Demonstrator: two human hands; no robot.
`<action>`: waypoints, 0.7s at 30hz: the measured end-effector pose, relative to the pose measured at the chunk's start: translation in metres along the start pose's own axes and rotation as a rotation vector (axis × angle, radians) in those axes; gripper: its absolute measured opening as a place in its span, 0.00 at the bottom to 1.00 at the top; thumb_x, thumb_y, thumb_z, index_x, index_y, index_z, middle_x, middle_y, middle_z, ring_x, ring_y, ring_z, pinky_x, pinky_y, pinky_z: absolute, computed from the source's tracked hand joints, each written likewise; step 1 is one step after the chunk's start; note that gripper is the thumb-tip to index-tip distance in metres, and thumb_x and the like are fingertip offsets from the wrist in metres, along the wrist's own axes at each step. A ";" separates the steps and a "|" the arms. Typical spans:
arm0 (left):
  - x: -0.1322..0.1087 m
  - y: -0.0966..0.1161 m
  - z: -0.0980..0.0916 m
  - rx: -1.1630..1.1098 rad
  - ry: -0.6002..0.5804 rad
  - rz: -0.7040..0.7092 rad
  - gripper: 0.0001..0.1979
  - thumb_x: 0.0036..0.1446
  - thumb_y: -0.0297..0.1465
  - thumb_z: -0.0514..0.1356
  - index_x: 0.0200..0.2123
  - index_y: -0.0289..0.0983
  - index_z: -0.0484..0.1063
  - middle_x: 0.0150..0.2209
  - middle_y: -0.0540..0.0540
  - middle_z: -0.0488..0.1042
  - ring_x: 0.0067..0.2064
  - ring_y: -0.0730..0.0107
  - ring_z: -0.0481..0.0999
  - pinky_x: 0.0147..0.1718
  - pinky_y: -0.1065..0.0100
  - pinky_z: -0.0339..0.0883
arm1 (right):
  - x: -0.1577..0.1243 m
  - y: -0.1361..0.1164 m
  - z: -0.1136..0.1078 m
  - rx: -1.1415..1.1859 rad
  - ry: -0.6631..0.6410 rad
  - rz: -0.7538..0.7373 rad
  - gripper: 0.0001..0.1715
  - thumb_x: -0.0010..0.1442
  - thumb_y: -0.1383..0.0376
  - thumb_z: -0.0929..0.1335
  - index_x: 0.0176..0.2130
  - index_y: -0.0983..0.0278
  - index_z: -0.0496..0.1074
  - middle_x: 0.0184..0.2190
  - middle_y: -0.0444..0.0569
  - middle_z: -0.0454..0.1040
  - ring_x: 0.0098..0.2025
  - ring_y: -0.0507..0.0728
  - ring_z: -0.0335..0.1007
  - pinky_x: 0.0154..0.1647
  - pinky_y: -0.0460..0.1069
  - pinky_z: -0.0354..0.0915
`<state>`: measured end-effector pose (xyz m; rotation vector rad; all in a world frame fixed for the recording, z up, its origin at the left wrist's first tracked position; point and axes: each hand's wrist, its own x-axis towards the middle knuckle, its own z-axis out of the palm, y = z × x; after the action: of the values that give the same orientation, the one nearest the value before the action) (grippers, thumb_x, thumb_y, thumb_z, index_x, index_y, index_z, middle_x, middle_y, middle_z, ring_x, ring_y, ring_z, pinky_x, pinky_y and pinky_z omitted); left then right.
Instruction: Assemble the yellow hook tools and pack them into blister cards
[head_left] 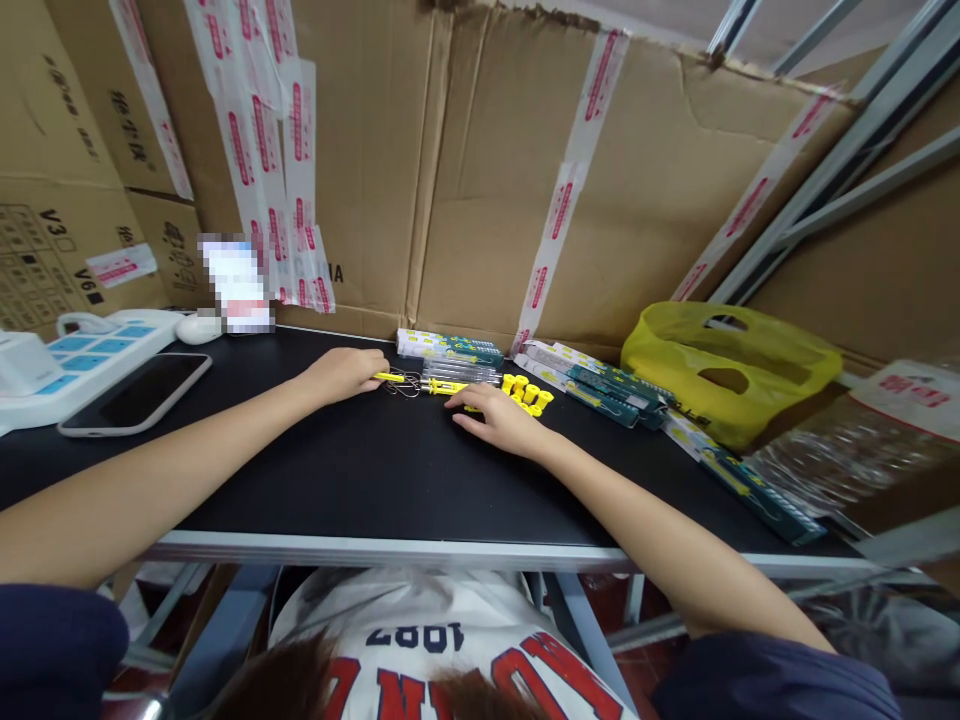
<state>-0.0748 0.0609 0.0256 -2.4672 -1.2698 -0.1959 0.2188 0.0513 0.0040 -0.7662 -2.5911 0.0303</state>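
Observation:
My left hand (349,375) is closed, its fingertips pinching a thin yellow piece (395,377) just above the black tabletop (390,470). Beside that piece lie thin metal wire hooks (406,386). My right hand (499,418) rests low over yellow plastic rods (448,387), thumb apart from the fingers, covering part of them; no held thing shows in it. Several small yellow caps (526,392) are grouped just past its knuckles. Clear plastic tubes (459,370) lie side by side behind the rods.
Behind the tubes are printed boxes (450,346); more green-and-white boxes (600,385) extend to the right, near a yellow plastic bag (727,370). A phone (139,393) and white power strip (97,355) lie at left. A cardboard wall (480,180) closes off the back.

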 end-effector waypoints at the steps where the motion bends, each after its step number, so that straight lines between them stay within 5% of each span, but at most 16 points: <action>1: -0.001 0.002 -0.002 -0.024 0.033 -0.021 0.09 0.60 0.32 0.54 0.40 0.37 0.72 0.39 0.46 0.75 0.38 0.67 0.74 0.29 0.70 0.58 | 0.000 -0.001 0.000 0.014 0.023 -0.004 0.11 0.62 0.65 0.65 0.44 0.64 0.73 0.43 0.54 0.75 0.47 0.60 0.69 0.51 0.57 0.65; 7: -0.006 0.031 -0.016 -0.225 0.175 0.025 0.10 0.60 0.34 0.53 0.37 0.37 0.72 0.37 0.48 0.75 0.37 0.69 0.73 0.30 0.71 0.58 | 0.002 -0.010 -0.001 0.203 0.262 0.019 0.10 0.62 0.65 0.65 0.43 0.64 0.73 0.33 0.48 0.76 0.33 0.53 0.71 0.38 0.48 0.67; 13: -0.008 0.057 -0.023 -0.308 0.147 0.121 0.08 0.59 0.32 0.54 0.37 0.38 0.71 0.37 0.48 0.75 0.37 0.70 0.74 0.31 0.72 0.59 | 0.002 -0.022 0.003 0.236 0.175 0.004 0.12 0.61 0.64 0.66 0.45 0.62 0.71 0.31 0.46 0.74 0.32 0.53 0.70 0.35 0.48 0.65; 21: -0.008 0.043 -0.019 -0.128 0.078 0.010 0.06 0.57 0.30 0.54 0.36 0.39 0.70 0.37 0.48 0.76 0.36 0.67 0.74 0.28 0.70 0.57 | 0.004 -0.019 0.010 0.131 0.066 -0.016 0.08 0.59 0.67 0.68 0.41 0.64 0.74 0.33 0.48 0.74 0.35 0.54 0.68 0.37 0.48 0.64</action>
<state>-0.0437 0.0247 0.0299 -2.5446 -1.2483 -0.3786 0.2021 0.0383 -0.0007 -0.6873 -2.5041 0.1651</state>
